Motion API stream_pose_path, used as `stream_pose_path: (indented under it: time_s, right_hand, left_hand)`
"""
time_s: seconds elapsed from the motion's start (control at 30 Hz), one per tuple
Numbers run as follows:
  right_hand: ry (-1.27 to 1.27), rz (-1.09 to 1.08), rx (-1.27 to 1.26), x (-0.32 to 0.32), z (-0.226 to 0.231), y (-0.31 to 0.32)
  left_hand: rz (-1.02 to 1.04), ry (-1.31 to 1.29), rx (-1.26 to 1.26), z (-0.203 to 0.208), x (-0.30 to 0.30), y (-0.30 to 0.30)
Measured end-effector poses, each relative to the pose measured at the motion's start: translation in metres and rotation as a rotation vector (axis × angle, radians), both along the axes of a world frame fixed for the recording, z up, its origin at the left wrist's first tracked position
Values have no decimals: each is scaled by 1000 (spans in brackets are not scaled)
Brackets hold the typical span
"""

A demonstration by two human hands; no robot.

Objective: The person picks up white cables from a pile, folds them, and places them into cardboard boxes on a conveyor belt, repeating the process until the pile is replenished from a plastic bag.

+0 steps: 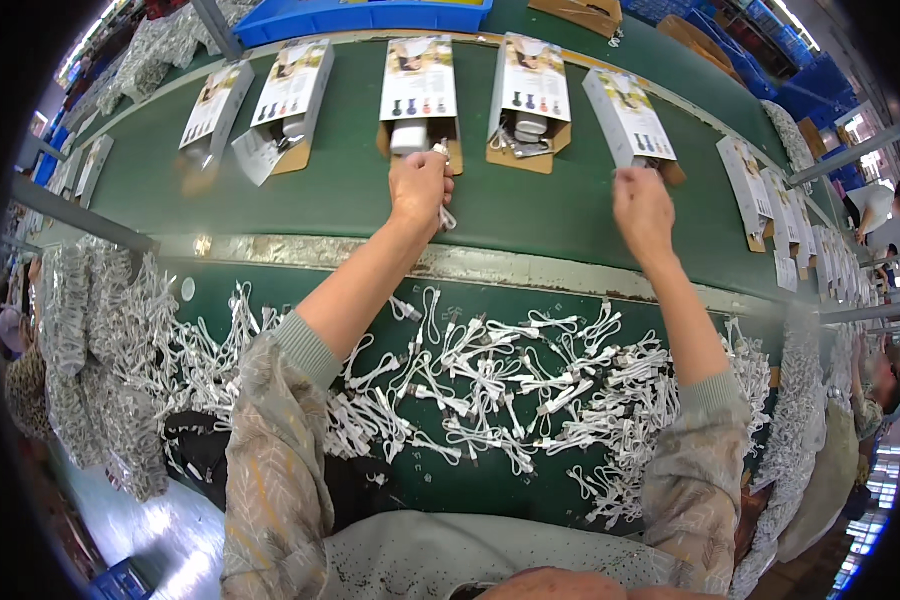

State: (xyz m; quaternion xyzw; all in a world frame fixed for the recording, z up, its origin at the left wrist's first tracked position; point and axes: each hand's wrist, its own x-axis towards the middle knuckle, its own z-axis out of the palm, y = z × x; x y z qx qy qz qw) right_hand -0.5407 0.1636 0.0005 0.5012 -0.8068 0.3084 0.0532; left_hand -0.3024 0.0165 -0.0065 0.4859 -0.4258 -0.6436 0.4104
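Observation:
My left hand (419, 192) is closed on a short white charging cable (448, 217), whose plug end pokes up past the fingers. It is at the open near end of a white printed box (420, 80), where a white rounded item (408, 137) shows inside. My right hand (644, 212) is pinched at the open end of another printed box (630, 115), which lies slightly turned; what its fingers hold is hidden. Between these two lies a third box (533, 82) with its brown flap open, a white item and a cable visible inside.
Loose white cables (490, 375) are heaped on the green bench nearest me, with bundles of bagged cables (90, 360) at the left. A metal ledge (510, 266) separates the bench from the green belt (320, 210). More boxes (290, 85) stand left and right; a blue tray (360, 15) is beyond.

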Motion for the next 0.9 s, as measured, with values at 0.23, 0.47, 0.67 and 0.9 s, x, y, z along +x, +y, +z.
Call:
stream_pose_path:
  time_s: [0.23,0.47,0.67,0.9]
  right_hand:
    - [-218,917,2,162,16,23]
    - [-268,906,165,169,11,24]
    - [-1119,428,238,132,20,23]
    - [-48,-85,-80,59,-8,-28]
  left_hand:
    - [-16,-70,-103,3,60,27]
    - [-497,-467,-442,12,127,48]
    - [-573,-936,-885,32,146,62]
    - [-331,-1015,-994,40,100,36]
